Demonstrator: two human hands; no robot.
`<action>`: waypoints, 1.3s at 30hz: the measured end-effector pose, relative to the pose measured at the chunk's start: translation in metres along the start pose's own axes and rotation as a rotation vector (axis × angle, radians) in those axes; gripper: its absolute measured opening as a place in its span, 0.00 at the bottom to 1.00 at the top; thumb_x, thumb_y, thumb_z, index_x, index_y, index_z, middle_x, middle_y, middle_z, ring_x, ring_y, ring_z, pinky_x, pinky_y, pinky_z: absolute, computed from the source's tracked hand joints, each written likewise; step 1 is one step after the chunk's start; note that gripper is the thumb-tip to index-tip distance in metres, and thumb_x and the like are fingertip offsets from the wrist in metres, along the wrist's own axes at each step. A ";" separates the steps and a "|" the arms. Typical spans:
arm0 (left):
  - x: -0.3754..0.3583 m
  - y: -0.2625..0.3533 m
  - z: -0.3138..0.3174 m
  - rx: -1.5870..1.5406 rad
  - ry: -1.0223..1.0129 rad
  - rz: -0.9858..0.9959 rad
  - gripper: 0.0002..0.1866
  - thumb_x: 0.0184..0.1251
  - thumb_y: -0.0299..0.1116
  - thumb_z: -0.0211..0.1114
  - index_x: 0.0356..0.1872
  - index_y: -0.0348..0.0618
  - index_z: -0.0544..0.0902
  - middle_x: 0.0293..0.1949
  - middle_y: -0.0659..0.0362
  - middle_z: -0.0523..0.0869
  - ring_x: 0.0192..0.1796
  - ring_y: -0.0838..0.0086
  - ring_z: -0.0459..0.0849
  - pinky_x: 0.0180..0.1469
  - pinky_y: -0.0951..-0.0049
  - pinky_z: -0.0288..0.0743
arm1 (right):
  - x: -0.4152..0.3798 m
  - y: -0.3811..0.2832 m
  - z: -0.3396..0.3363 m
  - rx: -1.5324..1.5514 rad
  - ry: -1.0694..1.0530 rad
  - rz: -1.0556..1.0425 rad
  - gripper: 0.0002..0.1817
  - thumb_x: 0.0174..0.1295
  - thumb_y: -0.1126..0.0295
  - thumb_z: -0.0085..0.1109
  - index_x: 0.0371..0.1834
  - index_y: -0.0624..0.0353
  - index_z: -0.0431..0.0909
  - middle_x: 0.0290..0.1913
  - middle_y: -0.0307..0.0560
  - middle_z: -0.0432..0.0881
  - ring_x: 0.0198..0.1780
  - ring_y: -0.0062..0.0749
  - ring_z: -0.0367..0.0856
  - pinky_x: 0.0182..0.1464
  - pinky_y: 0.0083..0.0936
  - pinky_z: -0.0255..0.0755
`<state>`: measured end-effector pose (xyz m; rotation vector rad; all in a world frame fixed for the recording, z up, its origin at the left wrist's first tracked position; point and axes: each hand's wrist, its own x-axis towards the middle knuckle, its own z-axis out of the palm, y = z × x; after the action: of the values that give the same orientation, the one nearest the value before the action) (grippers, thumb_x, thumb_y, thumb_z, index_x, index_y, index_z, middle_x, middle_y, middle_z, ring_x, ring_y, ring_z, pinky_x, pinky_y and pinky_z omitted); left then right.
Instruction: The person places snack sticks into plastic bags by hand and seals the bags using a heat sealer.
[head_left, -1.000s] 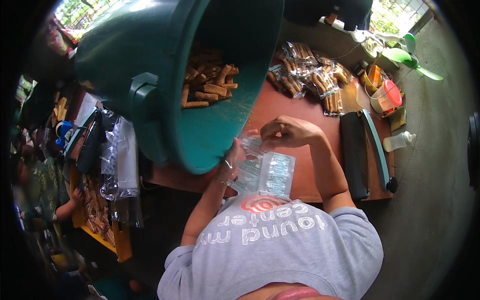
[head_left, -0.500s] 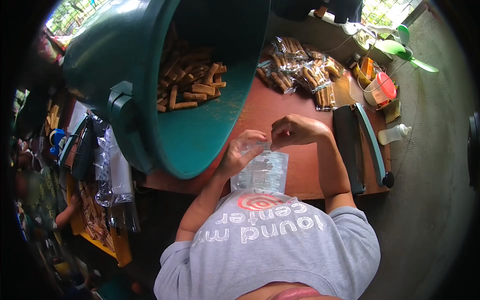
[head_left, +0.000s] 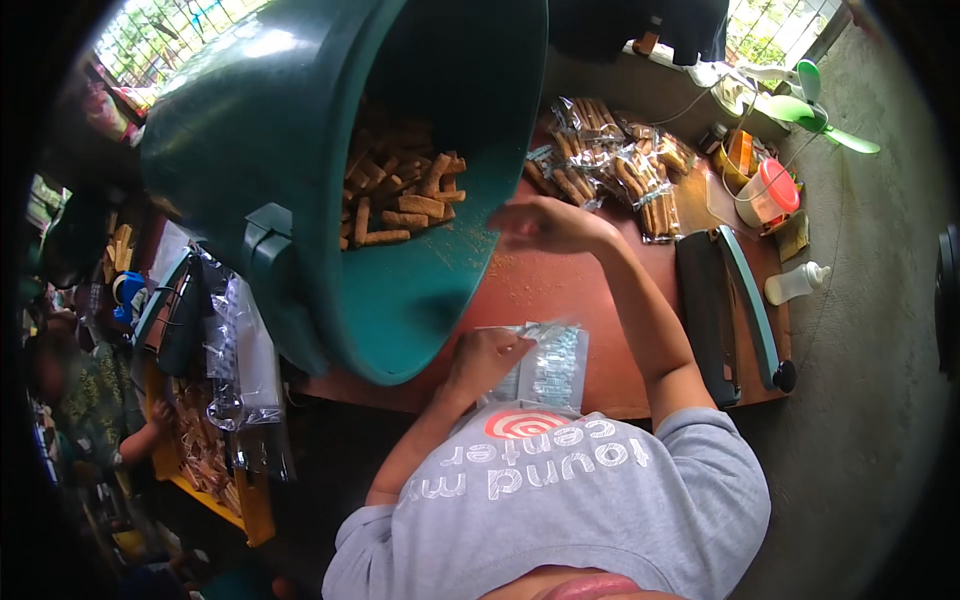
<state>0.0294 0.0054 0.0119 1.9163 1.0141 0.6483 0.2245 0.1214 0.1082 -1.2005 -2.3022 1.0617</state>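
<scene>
My left hand (head_left: 487,360) is closed, pinching the edge of a clear printed plastic bag (head_left: 552,332) over a stack of similar bags (head_left: 555,378) close to my shirt. My right hand (head_left: 552,222) is raised at the mouth of a big green bin (head_left: 400,330), its fingers smeared by motion. The bin lies tipped on its side, with brown stick-shaped snacks (head_left: 415,205) and loose crumbs inside.
Packed bags of sticks (head_left: 620,165) are piled at the back of the reddish table (head_left: 520,290). To the right are a bag sealer (head_left: 735,310), a red-lidded tub (head_left: 768,195), a bottle (head_left: 797,284) and a green fan (head_left: 810,110). Another person's arm (head_left: 145,440) shows at left.
My right hand has left the bag and swung up and left toward the bin's opening. My left hand has lowered slightly, still with the bag. The view has shifted a little.
</scene>
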 end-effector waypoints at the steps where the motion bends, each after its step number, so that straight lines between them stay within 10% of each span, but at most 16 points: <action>1: -0.002 0.007 0.001 -0.053 0.075 0.022 0.07 0.56 0.32 0.67 0.29 0.38 0.85 0.29 0.52 0.86 0.29 0.66 0.85 0.30 0.71 0.77 | 0.023 0.010 0.003 -0.005 0.087 0.033 0.25 0.56 0.53 0.62 0.54 0.53 0.74 0.46 0.53 0.76 0.48 0.39 0.77 0.48 0.33 0.73; 12: -0.003 0.008 -0.004 -0.172 0.153 0.104 0.15 0.50 0.14 0.57 0.37 0.44 0.82 0.40 0.58 0.84 0.41 0.64 0.84 0.41 0.69 0.76 | 0.267 0.084 0.046 -0.498 0.346 0.232 0.55 0.33 0.33 0.66 0.68 0.41 0.59 0.70 0.60 0.52 0.70 0.60 0.49 0.66 0.61 0.45; 22: 0.000 0.014 -0.002 -0.205 0.169 0.167 0.17 0.42 0.10 0.51 0.32 0.35 0.82 0.41 0.52 0.84 0.45 0.61 0.83 0.45 0.70 0.75 | 0.133 0.062 0.057 -0.165 0.031 0.282 0.53 0.29 0.33 0.67 0.63 0.47 0.69 0.69 0.59 0.55 0.66 0.58 0.57 0.64 0.41 0.62; 27: -0.001 0.006 0.001 -0.297 0.152 0.182 0.16 0.43 0.09 0.51 0.32 0.34 0.81 0.41 0.53 0.85 0.44 0.65 0.83 0.45 0.74 0.75 | 0.054 0.085 0.030 0.140 -0.018 0.280 0.27 0.46 0.56 0.69 0.47 0.60 0.79 0.33 0.50 0.83 0.37 0.29 0.81 0.42 0.29 0.73; 39: 0.005 0.009 0.002 -0.291 0.097 0.213 0.14 0.48 0.10 0.52 0.33 0.33 0.81 0.42 0.55 0.85 0.43 0.71 0.83 0.41 0.78 0.75 | -0.107 0.121 0.017 0.304 0.295 0.498 0.33 0.46 0.69 0.71 0.58 0.65 0.70 0.53 0.56 0.78 0.52 0.36 0.78 0.53 0.27 0.72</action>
<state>0.0371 0.0065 0.0191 1.7600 0.7322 0.9641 0.3451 0.0710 0.0120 -1.7081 -1.5893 1.2385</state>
